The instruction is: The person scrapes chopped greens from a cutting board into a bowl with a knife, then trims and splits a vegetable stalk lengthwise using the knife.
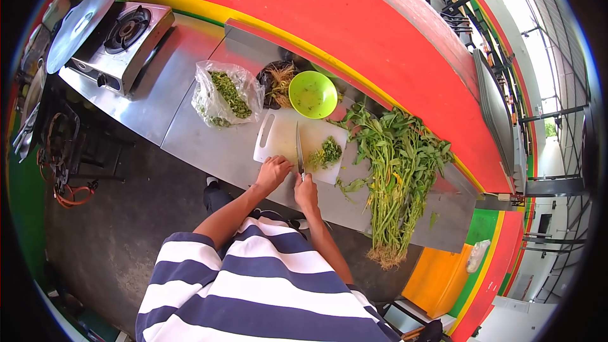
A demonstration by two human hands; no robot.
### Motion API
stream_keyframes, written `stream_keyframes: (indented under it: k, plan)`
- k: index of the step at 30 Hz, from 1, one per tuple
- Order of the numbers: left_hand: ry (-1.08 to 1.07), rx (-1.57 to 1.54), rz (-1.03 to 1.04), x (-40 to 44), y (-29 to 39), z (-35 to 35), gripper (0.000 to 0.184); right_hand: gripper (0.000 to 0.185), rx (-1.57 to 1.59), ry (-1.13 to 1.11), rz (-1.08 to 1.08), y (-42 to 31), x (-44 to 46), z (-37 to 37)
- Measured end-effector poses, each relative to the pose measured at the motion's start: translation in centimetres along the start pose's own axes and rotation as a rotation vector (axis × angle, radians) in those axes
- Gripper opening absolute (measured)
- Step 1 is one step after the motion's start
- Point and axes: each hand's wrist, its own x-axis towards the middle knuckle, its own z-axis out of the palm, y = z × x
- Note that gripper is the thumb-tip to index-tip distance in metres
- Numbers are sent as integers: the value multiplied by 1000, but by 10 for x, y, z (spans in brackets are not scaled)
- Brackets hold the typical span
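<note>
My right hand (306, 194) is wrapped round the handle of a kitchen knife (299, 145), its blade pointing away over a white cutting board (285, 128). My left hand (273, 173) rests at the board's near edge, left of the knife, with its fingers curled together; whatever they hold, if anything, is hidden. A small heap of chopped greens (328, 152) lies on the board to the right of the blade. Just beyond the board stands a lime-green bowl (313, 95) with a little residue inside.
Left of the board sits a clear plastic bag (206, 98) of chopped greens. Beside the bowl are root trimmings (279, 83) in a dark bag. A big leafy bunch (396, 171) lies at right, roots overhanging the counter (221, 157). Farther left are a gas stove (120, 44) and metal lid (81, 22).
</note>
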Motion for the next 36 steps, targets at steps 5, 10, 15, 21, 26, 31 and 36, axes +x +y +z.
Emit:
stream_keyframes:
  k: [5,10,15,21,26,31,36]
  plan:
    - [12,-44,-17,1,-3,1,9,45,-39,-68,2,3,-3,-21]
    - [20,-41,-23,-1,-6,2,9,44,-49,-100,22,9,-20,-14]
    - [-63,92,131,-5,-8,-3,21,41,48,-21,47,3,-25,10]
    - [-33,29,89,-3,-4,-4,17,43,-9,-31,3,1,-6,-8]
    - [14,-11,55,-5,-12,6,9,43,-49,-86,-24,11,-20,-4]
    - [-1,-13,62,-5,-9,1,8,43,-36,-9,10,7,-14,11]
    - [10,-30,57,-6,-6,-6,9,43,-55,-14,-39,-4,-5,-5]
